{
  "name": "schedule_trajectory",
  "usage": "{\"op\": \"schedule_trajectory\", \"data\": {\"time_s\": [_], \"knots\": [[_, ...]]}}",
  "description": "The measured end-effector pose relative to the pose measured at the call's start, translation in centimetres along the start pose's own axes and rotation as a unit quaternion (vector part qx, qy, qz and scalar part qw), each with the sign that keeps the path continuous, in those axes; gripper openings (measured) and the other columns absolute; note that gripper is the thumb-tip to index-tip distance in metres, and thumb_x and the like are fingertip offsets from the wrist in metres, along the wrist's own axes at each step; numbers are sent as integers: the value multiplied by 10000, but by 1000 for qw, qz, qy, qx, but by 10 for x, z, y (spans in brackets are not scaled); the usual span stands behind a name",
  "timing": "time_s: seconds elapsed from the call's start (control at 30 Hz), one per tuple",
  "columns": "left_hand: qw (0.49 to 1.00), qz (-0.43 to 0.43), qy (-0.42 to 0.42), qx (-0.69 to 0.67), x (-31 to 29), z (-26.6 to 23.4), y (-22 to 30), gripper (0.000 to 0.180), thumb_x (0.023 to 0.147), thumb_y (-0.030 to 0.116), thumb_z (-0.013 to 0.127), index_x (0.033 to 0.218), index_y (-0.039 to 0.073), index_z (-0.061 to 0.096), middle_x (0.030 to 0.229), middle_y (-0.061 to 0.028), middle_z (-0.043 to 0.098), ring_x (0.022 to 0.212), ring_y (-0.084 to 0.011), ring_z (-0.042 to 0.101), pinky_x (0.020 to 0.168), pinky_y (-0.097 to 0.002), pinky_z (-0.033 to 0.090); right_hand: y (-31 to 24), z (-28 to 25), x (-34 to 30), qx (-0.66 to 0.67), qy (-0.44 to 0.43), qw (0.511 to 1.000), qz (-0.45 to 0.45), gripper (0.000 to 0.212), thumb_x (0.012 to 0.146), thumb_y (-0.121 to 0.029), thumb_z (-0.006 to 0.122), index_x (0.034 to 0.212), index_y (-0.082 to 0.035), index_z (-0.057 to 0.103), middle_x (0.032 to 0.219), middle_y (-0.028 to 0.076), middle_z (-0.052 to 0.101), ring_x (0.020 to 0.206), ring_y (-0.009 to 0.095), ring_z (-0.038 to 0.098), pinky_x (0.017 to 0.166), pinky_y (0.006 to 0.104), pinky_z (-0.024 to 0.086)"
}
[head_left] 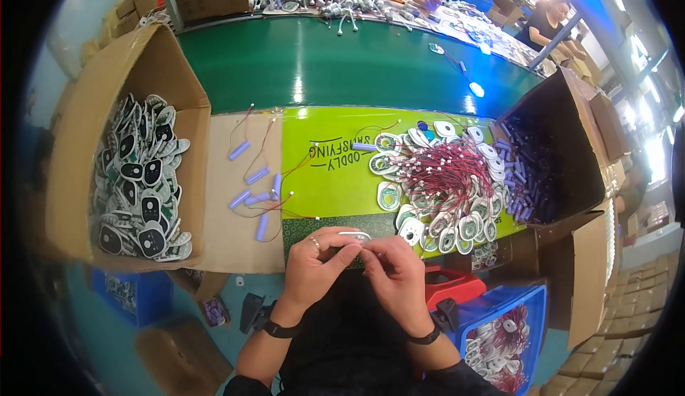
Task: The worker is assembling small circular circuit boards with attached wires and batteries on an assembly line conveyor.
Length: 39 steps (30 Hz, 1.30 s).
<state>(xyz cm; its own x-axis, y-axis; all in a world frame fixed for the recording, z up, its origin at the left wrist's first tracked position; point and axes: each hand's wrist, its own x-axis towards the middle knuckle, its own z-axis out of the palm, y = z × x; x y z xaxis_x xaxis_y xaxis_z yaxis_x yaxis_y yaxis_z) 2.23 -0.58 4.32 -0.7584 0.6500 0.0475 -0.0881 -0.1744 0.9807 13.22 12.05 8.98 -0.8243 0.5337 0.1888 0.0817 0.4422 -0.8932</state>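
Observation:
Close to my body at the table's near edge, my left hand (317, 262) pinches a small white oval plastic housing (354, 235), mostly hidden by the fingers. My right hand (394, 267) is closed beside it, its thumb and fingertips meeting on the housing's right side. Ahead and to the right lies a heap of similar white housings (389, 195) with green circuit boards inside. Red wires with small white connectors (446, 171) cover that heap. Left of my hands, several purple cylindrical battery cells (262, 226) with thin leads lie on brown cardboard.
A cardboard box (200, 146) of white-and-black oval units stands left. Another box (564, 146) spills purple cells at right. Beyond the mat runs a green conveyor belt (235, 61) carrying a lit blue piece (476, 89). Two people work across it. A blue bin (539, 325) sits below right.

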Motion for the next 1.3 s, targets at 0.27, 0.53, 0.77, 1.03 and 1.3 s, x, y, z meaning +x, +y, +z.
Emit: {"op": "schedule_trajectory", "data": {"time_s": [0.27, 0.53, 0.77, 1.03, 1.3], "knots": [[992, 88, -43, 86, -2, -7, 45, 115, 945, 52, 763, 1054, 20, 777, 1184, -140, 754, 1010, -207, 739, 856, -304, 594, -19, -10, -3, 372, -48, 902, 213, 115, 968, 9, 719, 1081, 22, 698, 1002, 39, 650, 783, 123, 675, 626, 253, 597], [982, 123, -40, 138, -4, -10, 43, 114, 938, 55, 767, 1052, 44, 778, 1168, -138, 761, 1018, -246, 747, 880, -333, 595, -16, -8, -4, 316, -52, 923, 211, 105, 963, 5, 729, 1065, 20, 706, 980, 43, 665, 752, 105, 666, 614, 242, 582], [981, 135, -24, 141, -4, -8, 37, 113, 940, 67, 770, 1051, 48, 777, 1158, -134, 764, 1010, -250, 751, 869, -337, 601, -14, -6, -1, 297, -48, 934, 191, 95, 962, -5, 737, 1052, 14, 713, 991, 37, 654, 777, 103, 671, 632, 243, 583], [986, 102, -10, 128, -5, -9, 31, 112, 935, 72, 774, 1046, 55, 783, 1126, -135, 769, 993, -260, 753, 855, -338, 602, -8, -4, 2, 144, -47, 986, 76, 90, 942, 12, 745, 1029, 2, 722, 951, 26, 604, 779, 77, 613, 639, 206, 469], [983, -93, -40, -156, 14, -20, -22, 353, 1044, -14, 580, 1394, -50, 565, 1325, -141, 666, 1138, -189, 682, 949, -339, 611, 8, -12, 22, -61, 24, 998, -12, 78, 900, -38, 759, 967, -57, 724, 1024, 41, 557, 813, 119, 557, 588, 235, 408]]}}
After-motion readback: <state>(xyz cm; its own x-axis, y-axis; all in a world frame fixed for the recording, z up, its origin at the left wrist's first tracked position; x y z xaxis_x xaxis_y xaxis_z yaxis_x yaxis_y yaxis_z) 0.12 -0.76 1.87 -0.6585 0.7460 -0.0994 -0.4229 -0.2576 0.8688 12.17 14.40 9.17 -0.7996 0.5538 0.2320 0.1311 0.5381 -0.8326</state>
